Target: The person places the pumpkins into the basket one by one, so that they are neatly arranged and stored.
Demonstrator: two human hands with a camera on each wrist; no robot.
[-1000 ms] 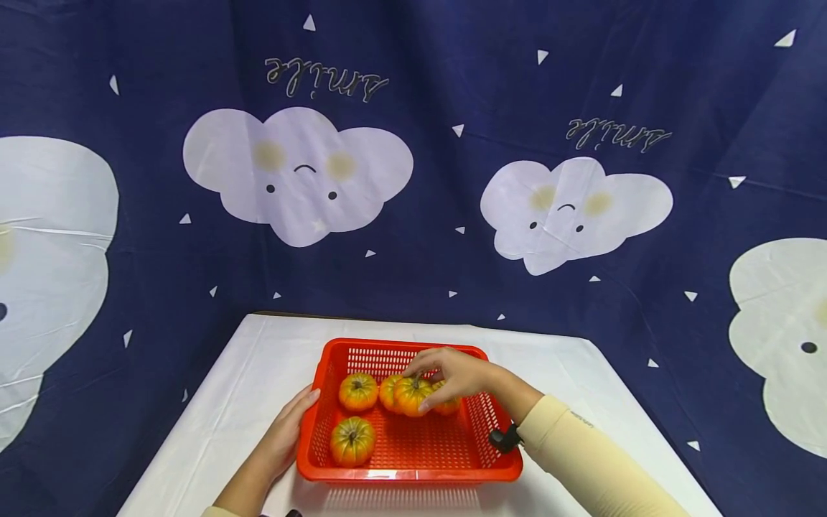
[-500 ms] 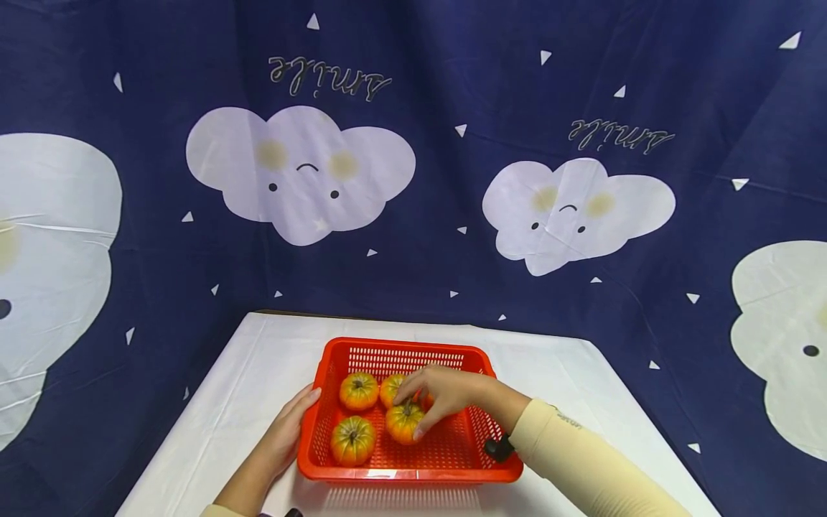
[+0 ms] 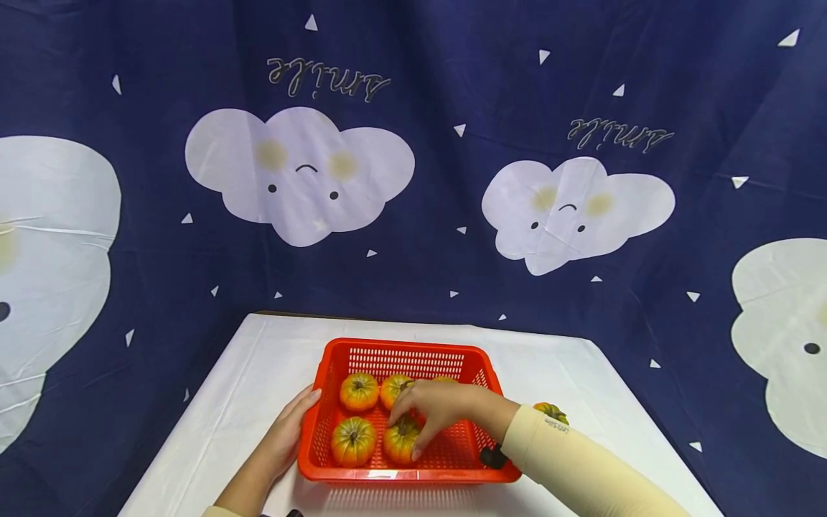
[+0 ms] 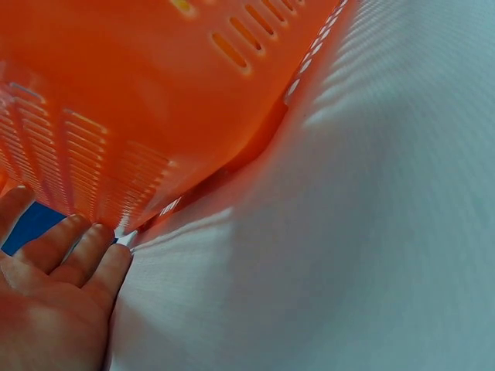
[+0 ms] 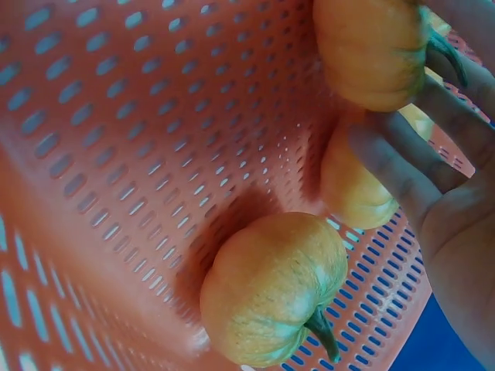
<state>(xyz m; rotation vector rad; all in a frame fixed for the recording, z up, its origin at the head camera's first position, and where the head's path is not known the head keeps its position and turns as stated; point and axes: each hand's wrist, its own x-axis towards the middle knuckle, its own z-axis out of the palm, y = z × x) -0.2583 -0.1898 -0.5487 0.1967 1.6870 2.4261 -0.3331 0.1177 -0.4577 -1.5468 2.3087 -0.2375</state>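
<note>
A red plastic basket (image 3: 413, 474) with slotted walls stands on the white table. My right hand (image 3: 442, 403) holds a small orange pumpkin (image 3: 397, 445) between thumb and fingers, low in the front middle of the basket. In the right wrist view, the held pumpkin (image 5: 371, 54) shows a curved green stem. Left of it lies another pumpkin (image 3: 352, 441). Along the back are one pumpkin (image 3: 358, 391) at left, one (image 3: 391, 390) in the middle and one mostly hidden behind my hand. My left hand (image 3: 284, 431) rests against the basket's left side, fingers nearly straight on the outer wall (image 4: 155, 100).
A green-and-orange pumpkin (image 3: 550, 411) sits on the table right of the basket, partly covered by my right sleeve (image 3: 581, 459). The white-covered table (image 3: 220, 402) extends on both sides. A dark blue cloud-print curtain (image 3: 446, 309) hangs behind and around it.
My right hand has brought the held pumpkin down and nearer, from above the back row to the front middle. The pumpkin beyond my sleeve has come into view. My left hand stays put.
</note>
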